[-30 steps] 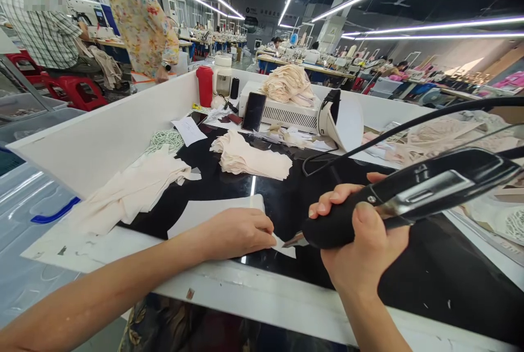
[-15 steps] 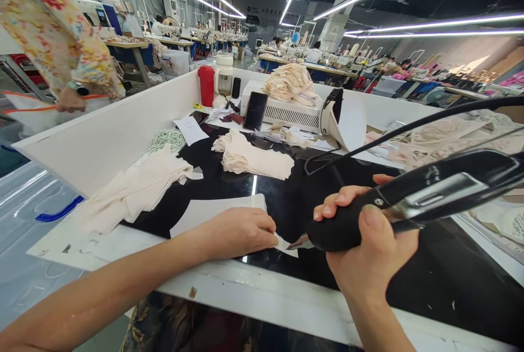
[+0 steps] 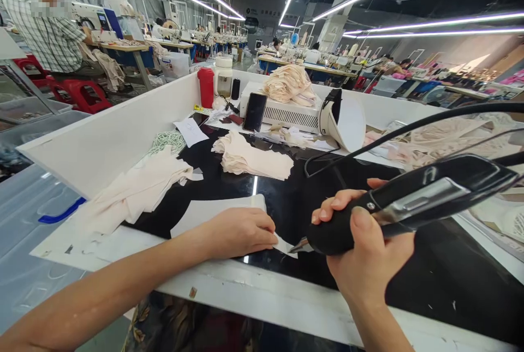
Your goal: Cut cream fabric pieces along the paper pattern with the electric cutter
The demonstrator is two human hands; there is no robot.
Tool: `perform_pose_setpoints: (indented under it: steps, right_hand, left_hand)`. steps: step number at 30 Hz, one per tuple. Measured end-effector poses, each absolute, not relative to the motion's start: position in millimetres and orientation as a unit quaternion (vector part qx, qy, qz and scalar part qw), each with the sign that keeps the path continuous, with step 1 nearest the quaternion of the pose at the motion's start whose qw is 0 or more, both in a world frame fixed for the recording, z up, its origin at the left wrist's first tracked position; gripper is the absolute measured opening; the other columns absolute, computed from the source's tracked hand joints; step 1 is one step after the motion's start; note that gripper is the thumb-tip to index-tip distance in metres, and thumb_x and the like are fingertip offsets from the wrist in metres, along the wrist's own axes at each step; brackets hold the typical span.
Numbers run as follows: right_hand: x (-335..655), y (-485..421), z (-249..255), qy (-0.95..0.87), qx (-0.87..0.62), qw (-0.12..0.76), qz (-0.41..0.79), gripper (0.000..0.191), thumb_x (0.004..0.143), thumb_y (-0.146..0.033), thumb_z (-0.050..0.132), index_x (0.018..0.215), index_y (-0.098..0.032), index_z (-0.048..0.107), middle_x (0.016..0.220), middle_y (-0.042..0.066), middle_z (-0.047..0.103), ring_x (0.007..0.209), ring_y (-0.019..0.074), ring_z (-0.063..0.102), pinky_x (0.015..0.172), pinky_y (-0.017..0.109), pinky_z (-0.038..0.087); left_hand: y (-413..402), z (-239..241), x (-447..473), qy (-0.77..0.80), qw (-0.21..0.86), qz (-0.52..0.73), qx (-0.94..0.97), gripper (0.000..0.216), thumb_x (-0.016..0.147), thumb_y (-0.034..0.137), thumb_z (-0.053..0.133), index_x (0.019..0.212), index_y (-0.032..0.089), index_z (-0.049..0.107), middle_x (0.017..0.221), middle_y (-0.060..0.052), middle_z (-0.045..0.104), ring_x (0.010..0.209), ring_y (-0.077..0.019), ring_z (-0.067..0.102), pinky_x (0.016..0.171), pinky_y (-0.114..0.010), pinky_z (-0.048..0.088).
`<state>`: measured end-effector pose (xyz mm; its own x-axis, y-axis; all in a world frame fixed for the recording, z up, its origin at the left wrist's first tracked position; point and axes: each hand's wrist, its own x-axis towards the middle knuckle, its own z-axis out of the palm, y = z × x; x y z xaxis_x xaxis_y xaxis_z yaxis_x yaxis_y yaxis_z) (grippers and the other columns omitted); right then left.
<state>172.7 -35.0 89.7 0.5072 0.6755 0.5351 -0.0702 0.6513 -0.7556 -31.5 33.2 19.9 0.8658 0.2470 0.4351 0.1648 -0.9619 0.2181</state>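
Note:
My left hand (image 3: 239, 232) lies on a white fabric piece (image 3: 213, 213) on the black table top (image 3: 429, 264), fingers curled and pressed down at the piece's right edge. My right hand (image 3: 368, 254) is wrapped round the black handle of a corded cutting tool (image 3: 409, 199). The tool's metal tip (image 3: 297, 245) points left and touches the fabric corner just beside my left fingertips. A black cable (image 3: 409, 125) arcs from the tool toward the back of the table.
A stack of pale fabric pieces (image 3: 254, 158) lies mid-table, and a looser pile (image 3: 139, 185) at the left. A white box (image 3: 286, 112) with folded cloth, a phone (image 3: 254, 112) and a red bottle (image 3: 206, 86) stand at the back. A white wall (image 3: 110, 133) borders the left. People work beyond.
My hands and the tool have barely shifted; the tip has dropped a little toward the fabric. The person in the floral top has walked out of view at the left.

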Motion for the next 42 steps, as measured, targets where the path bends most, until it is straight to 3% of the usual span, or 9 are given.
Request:
perform_pose_setpoints:
  steps: [6,15,25,29,32,37,42]
  right_hand:
    - [184.3,-24.9,85.5,-0.411,-0.375,0.801,0.221,0.051,0.081,-0.039,0.101,0.118,-0.026,0.067,0.078,-0.004,0.073,0.057,0.0174,0.067,0.052,0.031,0.063]
    - [212.9,9.5,71.1,-0.408,-0.379,0.807,0.198,0.060,0.078,-0.048,0.105,0.118,-0.026,0.066,0.078,-0.005,0.073,0.059,0.0165,0.066,0.054,0.029,0.063]
    - [206.1,19.9,82.7,-0.428,-0.349,0.815,0.177,0.050,0.084,-0.049,0.099,0.108,-0.026,0.062,0.078,-0.008,0.069,0.057,0.0150,0.064,0.054,0.030,0.061]
    - [199.7,14.8,81.8,-0.428,-0.347,0.811,0.195,0.051,0.085,-0.051,0.099,0.110,-0.026,0.062,0.080,-0.007,0.070,0.057,0.0149,0.064,0.054,0.030,0.061]
    - [195.3,13.1,78.5,-0.434,-0.338,0.808,0.212,0.046,0.089,-0.048,0.097,0.111,-0.027,0.063,0.083,-0.007,0.071,0.060,0.0147,0.065,0.058,0.030,0.061]
    - [186.7,15.5,76.7,-0.441,-0.327,0.806,0.222,0.038,0.091,-0.044,0.094,0.105,-0.028,0.061,0.085,-0.007,0.072,0.060,0.0138,0.065,0.059,0.030,0.061]
    - [175.3,20.6,77.1,-0.433,-0.323,0.809,0.232,0.040,0.090,-0.047,0.093,0.104,-0.029,0.060,0.083,-0.008,0.072,0.058,0.0138,0.064,0.056,0.029,0.061]
  left_hand:
    - [43.3,16.9,-34.4,0.146,0.155,0.275,0.938,0.031,0.123,0.036,0.059,0.121,0.019,0.085,0.125,-0.008,0.086,0.115,-0.0208,0.080,0.106,-0.030,0.061]
    - [50.1,12.3,-35.5,0.225,0.129,0.223,0.940,0.024,0.119,0.029,0.067,0.108,0.018,0.085,0.116,-0.006,0.085,0.105,-0.0211,0.079,0.096,-0.033,0.061]
    - [21.5,46.8,-36.2,0.281,0.140,0.125,0.941,0.026,0.118,0.028,0.065,0.101,0.020,0.081,0.101,-0.003,0.076,0.086,-0.0181,0.074,0.079,-0.029,0.055]
    - [40.8,56.6,-32.3,0.237,0.131,0.130,0.954,0.013,0.114,0.025,0.074,0.125,0.018,0.077,0.122,-0.008,0.080,0.113,-0.0257,0.078,0.101,-0.035,0.060]
    - [56.9,58.3,-24.5,0.193,0.176,0.127,0.957,0.037,0.106,0.029,0.087,0.137,0.017,0.071,0.138,-0.014,0.077,0.133,-0.0294,0.074,0.118,-0.040,0.057]
    - [71.0,55.7,-20.0,0.199,0.223,0.085,0.951,0.056,0.101,0.039,0.093,0.147,0.019,0.067,0.148,-0.017,0.074,0.142,-0.0332,0.071,0.125,-0.048,0.053]
    - [75.3,49.8,-29.7,0.216,0.249,0.062,0.942,0.056,0.102,0.045,0.092,0.147,0.023,0.067,0.157,-0.017,0.072,0.162,-0.0383,0.057,0.140,-0.067,0.034]
